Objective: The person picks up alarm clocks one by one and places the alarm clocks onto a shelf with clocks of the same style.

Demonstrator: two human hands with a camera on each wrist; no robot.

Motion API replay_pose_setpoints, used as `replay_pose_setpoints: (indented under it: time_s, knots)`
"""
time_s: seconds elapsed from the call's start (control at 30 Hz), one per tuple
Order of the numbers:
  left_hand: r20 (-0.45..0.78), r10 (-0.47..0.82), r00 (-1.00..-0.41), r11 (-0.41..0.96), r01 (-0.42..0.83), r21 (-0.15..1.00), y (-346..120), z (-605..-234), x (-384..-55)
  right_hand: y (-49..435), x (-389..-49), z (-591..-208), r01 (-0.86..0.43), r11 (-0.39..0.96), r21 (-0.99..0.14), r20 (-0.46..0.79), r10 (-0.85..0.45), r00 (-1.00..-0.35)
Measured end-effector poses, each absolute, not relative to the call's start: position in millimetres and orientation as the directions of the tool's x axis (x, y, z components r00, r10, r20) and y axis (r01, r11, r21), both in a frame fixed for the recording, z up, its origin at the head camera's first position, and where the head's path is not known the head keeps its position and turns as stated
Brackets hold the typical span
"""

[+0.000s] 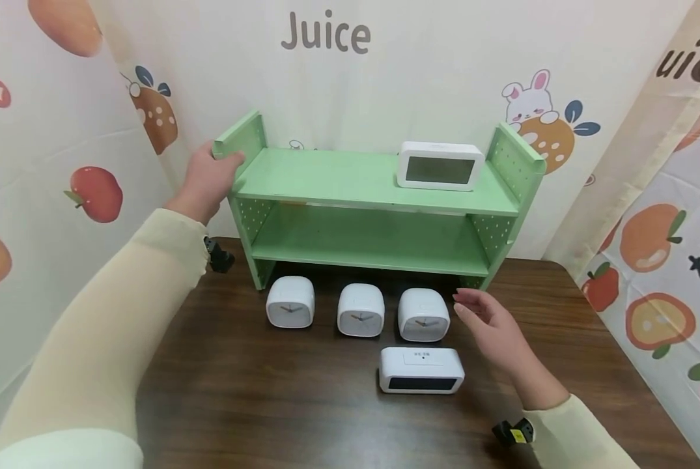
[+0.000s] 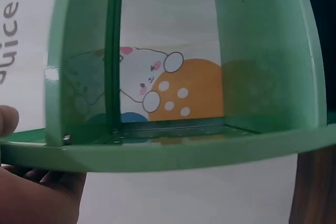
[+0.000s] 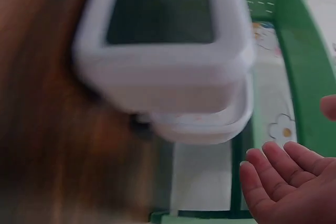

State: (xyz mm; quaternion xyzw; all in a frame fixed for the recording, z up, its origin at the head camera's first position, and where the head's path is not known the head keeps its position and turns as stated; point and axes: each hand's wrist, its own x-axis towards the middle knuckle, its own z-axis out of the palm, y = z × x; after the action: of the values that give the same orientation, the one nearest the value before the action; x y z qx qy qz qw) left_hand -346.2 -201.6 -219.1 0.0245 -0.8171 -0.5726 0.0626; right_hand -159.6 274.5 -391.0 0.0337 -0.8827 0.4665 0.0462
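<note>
My left hand (image 1: 210, 177) grips the top of the left side panel of a green two-tier shelf (image 1: 326, 176). In the left wrist view, part of that hand (image 2: 37, 195) shows at the panel's edge. My right hand (image 1: 495, 327) is beside the rightmost small white clock (image 1: 423, 314), apart from it, with nothing held. Its fingers look loosely extended in the right wrist view (image 3: 289, 182). Two more such clocks, a middle one (image 1: 361, 310) and a left one (image 1: 291, 301), stand in the same row. A white rectangular digital clock (image 1: 422, 370) lies in front.
Another white digital clock (image 1: 440, 166) stands at the right of the shelf's upper board. The shelf stands at the back of a dark wooden table (image 1: 256, 404). A fruit-printed curtain (image 1: 385, 85) hangs behind it and on both sides.
</note>
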Motion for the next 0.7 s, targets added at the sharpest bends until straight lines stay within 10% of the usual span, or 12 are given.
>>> replay_pose_setpoints:
  time_s: [0.7]
  knots:
    - [0.118, -0.148, -0.982, 0.322, 0.065, 0.944, -190, -231, -348, 277, -134, -429, -0.128, 0.421, -0.898, 0.086, -0.118, -0.989]
